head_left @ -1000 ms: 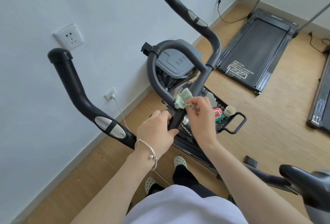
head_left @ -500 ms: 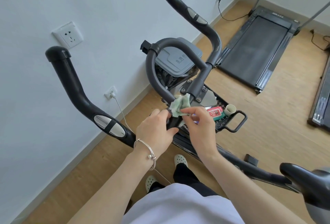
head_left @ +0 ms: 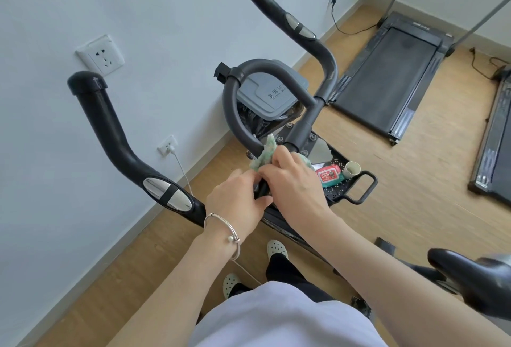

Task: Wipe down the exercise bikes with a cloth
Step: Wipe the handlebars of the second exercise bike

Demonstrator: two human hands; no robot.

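The black exercise bike's handlebars (head_left: 110,136) spread out in front of me, with a grey loop bar (head_left: 232,114) at the centre. My right hand (head_left: 296,186) is shut on a pale green cloth (head_left: 266,151) and presses it against the base of the loop bar where it joins the stem. My left hand (head_left: 237,203), with a silver bracelet at the wrist, grips the black stem just below the cloth. The bike's black saddle (head_left: 475,277) shows at the lower right.
A grey lidded bin (head_left: 271,95) stands behind the bars by the wall. A black perforated tray (head_left: 356,189) holds a red wipes pack (head_left: 329,176) and a small cup (head_left: 351,169). Treadmills (head_left: 392,70) lie on the wooden floor to the right. A white cable (head_left: 179,164) hangs from a wall socket.
My right hand has slid the cloth down and to the left along the loop bar toward the stem, closer to my left hand. The left hand has kept its grip.
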